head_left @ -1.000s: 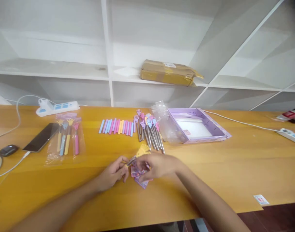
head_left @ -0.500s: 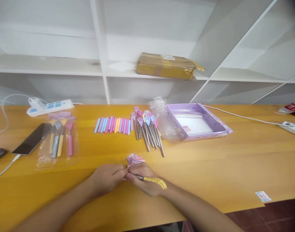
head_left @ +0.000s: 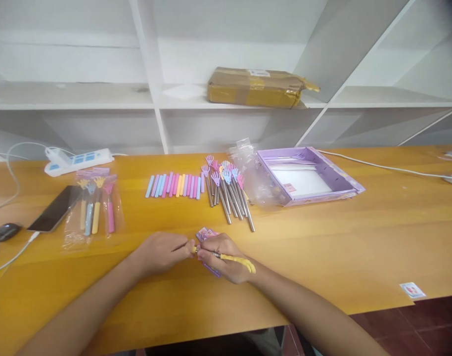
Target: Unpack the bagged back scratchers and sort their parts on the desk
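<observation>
Tray (head_left: pixel 318 198) holds papers (head_left: pixel 293 167); left hand (head_left: pixel 162 253) pinches yellow handle (head_left: pixel 194 249); right hand (head_left: pixel 225 258) grips metal rod (head_left: pixel 216 255)

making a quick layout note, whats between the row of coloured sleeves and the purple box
In the head view, the pile of metal-shafted back scratchers lies nearest the coloured sleeves, then clear plastic bags right beside the purple box.
</observation>
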Available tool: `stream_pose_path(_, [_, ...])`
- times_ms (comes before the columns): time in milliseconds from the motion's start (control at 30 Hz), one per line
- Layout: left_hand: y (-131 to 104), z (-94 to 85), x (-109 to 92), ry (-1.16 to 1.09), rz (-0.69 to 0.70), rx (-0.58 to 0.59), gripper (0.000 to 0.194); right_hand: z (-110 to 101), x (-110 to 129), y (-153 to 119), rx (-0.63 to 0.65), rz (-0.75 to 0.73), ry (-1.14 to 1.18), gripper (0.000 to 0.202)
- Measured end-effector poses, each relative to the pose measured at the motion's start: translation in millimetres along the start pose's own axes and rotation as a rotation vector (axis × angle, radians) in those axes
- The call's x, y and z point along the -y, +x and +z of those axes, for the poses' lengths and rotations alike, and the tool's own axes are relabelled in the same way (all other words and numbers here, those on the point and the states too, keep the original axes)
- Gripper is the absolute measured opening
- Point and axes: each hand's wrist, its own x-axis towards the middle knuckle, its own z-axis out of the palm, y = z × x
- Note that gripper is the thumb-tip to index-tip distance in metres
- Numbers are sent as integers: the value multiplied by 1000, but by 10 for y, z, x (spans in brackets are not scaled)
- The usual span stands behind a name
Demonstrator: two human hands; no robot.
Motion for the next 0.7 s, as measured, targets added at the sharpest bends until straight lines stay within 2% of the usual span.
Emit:
stream_pose_path(167, [22, -37, 24, 3, -22, 53, 36, 7, -93, -24, 10, 15, 24, 55])
stream_pose_path(267, [20, -70, 32, -29, -81, 128, 40, 8, -106, -31, -4, 8, 34, 55])
stream_pose_path(433, [17, -109, 54, -72, -147, 212, 38, -2, -91, -34, 4, 30, 64, 55])
stream_pose_path(533, [24, -117, 41, -33, -111, 158, 36, 0, -89, -36, 11, 36, 66, 55])
stream_pose_path(700, [44, -110, -131, 63, 1, -72, 25, 33, -60, -23, 7, -82, -2, 56])
